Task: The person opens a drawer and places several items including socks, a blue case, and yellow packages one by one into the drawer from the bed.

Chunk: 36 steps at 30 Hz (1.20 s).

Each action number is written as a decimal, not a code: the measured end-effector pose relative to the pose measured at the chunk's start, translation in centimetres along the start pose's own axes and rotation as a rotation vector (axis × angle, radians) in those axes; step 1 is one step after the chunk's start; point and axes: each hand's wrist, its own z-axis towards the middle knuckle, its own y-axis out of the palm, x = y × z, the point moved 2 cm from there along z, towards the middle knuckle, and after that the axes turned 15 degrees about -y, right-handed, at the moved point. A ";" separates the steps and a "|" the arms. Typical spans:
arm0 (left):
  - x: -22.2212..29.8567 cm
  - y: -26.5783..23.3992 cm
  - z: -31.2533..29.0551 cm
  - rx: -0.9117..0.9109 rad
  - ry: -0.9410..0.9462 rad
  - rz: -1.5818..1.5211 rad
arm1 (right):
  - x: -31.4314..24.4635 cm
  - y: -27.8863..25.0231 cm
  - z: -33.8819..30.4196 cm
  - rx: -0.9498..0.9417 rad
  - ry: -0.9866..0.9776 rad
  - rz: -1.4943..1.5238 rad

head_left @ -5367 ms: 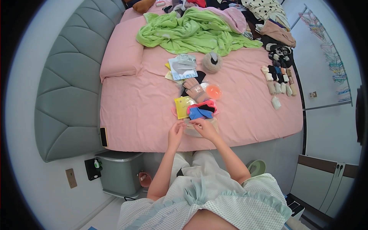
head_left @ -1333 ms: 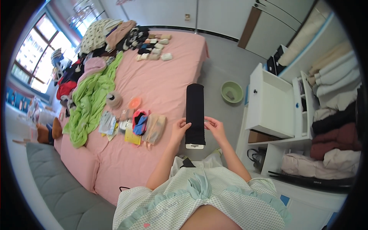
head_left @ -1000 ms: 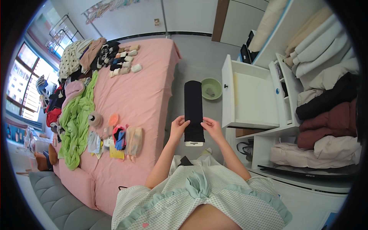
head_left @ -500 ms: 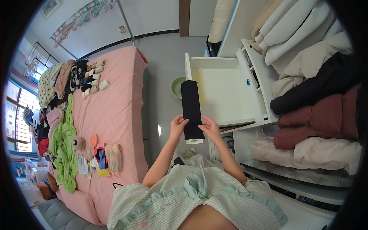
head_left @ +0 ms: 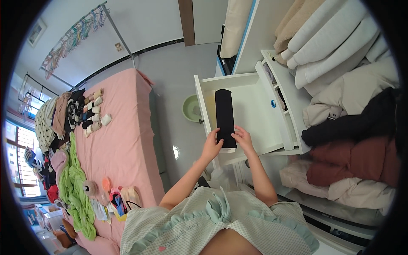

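Gripping the folded black cloth (head_left: 225, 112) near its lower end, the left hand (head_left: 212, 143) and right hand (head_left: 244, 139) have fingers clamped on its 2 long edges, presumably to keep it flat and straight. It is held over the open white drawer (head_left: 259, 110). A white card tab (head_left: 229, 150) pokes out below; lettering slants across the pale dress (head_left: 191, 219).

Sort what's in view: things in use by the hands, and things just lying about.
In use:
- flat black cloth item, held by left hand and right hand
- open white drawer, nearest the hands

Lying about:
- green basin on the floor
- green blanket, small rolled bundles on the pink bed
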 end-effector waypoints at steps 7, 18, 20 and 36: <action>-1.1 1.7 4.3 0.015 -0.005 0.234 | 3.7 -1.6 6.4 -0.033 0.034 0.035; -4.1 6.8 9.5 0.223 -0.069 0.443 | 11.3 -1.4 12.2 -0.206 0.255 0.004; -4.6 7.3 10.0 0.263 -0.102 0.469 | 12.2 -1.2 12.7 -0.250 0.277 -0.027; -8.3 7.4 11.8 0.471 -0.128 0.543 | 16.7 0.9 14.7 -0.175 0.129 -0.061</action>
